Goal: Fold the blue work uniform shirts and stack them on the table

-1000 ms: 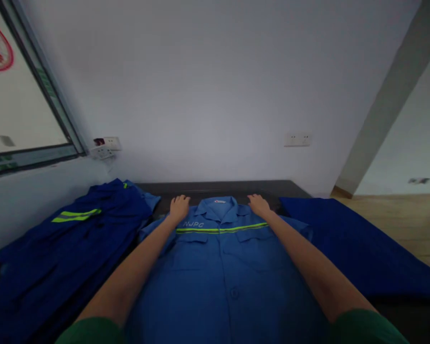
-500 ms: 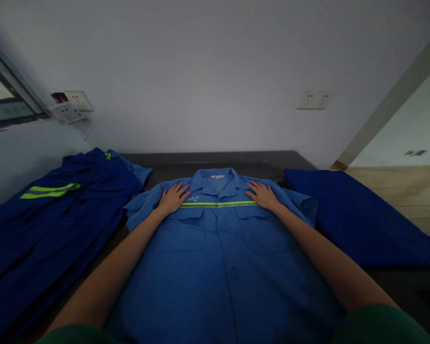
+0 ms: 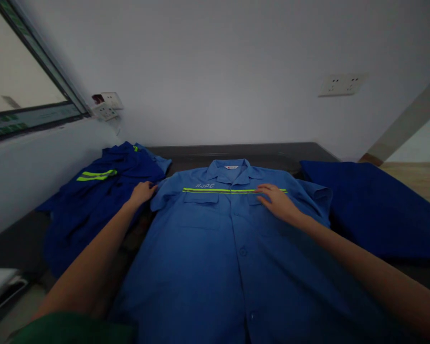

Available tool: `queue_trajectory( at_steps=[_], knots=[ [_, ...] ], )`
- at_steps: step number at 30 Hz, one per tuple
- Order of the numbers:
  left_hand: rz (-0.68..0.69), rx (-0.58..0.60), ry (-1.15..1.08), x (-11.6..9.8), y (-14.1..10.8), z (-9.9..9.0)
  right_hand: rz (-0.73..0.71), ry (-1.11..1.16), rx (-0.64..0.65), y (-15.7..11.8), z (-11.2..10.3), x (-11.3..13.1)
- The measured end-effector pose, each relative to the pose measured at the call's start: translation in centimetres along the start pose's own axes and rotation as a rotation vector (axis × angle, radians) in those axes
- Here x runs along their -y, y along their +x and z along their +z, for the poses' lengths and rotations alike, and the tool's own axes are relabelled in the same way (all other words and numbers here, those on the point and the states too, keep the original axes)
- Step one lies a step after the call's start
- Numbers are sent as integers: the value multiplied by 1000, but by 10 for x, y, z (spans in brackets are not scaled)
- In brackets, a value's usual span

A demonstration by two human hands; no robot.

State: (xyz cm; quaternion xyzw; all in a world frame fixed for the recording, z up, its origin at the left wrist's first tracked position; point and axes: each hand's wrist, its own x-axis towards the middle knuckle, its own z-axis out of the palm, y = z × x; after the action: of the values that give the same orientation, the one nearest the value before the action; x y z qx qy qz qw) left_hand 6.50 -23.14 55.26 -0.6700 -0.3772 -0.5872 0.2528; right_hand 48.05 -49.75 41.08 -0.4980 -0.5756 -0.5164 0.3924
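A light blue short-sleeved work shirt [image 3: 200,248] lies spread face up, collar at the far end, with a yellow-green stripe and white letters across the chest. At its left sleeve edge is my left hand [image 3: 142,193], fingers drawn together on the cloth. My right hand [image 3: 277,203] is over the right chest pocket by the stripe, its fingers apart and holding nothing; whether it touches the fabric is hard to tell.
Dark blue clothing with yellow-green bands [image 3: 93,205] is heaped on the left. A folded dark blue cloth [image 3: 365,205] lies on the right. Behind the dark table [image 3: 272,149] rises a wall with sockets [image 3: 342,85]. A window [image 3: 28,71] is at upper left.
My left hand has gone from the shirt's chest leftward to the sleeve edge. My right hand has shifted off its flat position near the shoulder toward the pocket. The view has turned left.
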Motion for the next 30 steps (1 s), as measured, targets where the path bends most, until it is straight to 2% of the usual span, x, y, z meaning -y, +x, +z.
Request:
queue_trajectory(
  at_steps=[2, 5, 8, 11, 15, 19, 23, 25, 26, 28, 30],
  knots=[
    [-28, 37, 7, 6, 1, 9, -93, 91, 91, -18, 1, 45],
    [-47, 42, -2, 3, 3, 19, -230, 170, 230, -40, 9, 105],
    [-57, 4, -37, 1, 11, 14, -301, 156, 346, -55, 24, 139],
    [-98, -90, -75, 7, 26, -5, -298, 97, 399, -62, 41, 147],
    [-135, -198, -124, 17, 45, -24, -292, 72, 350, -64, 56, 146],
    [-148, -224, -157, 19, 51, -19, -285, 102, 307, -64, 59, 147],
    [-143, -289, -134, 8, 37, -12, -276, 109, 298, -64, 58, 147],
    [-41, -348, -72, -5, 22, -10, -278, 112, 299, -65, 58, 147],
    [53, -350, -34, -14, 14, -8, -280, 113, 297, -65, 59, 147],
    [272, -258, 35, -33, -4, -1, -283, 111, 292, -64, 59, 148],
    [378, -83, 86, -47, -20, 12, -279, 100, 290, -63, 59, 149]
  ],
)
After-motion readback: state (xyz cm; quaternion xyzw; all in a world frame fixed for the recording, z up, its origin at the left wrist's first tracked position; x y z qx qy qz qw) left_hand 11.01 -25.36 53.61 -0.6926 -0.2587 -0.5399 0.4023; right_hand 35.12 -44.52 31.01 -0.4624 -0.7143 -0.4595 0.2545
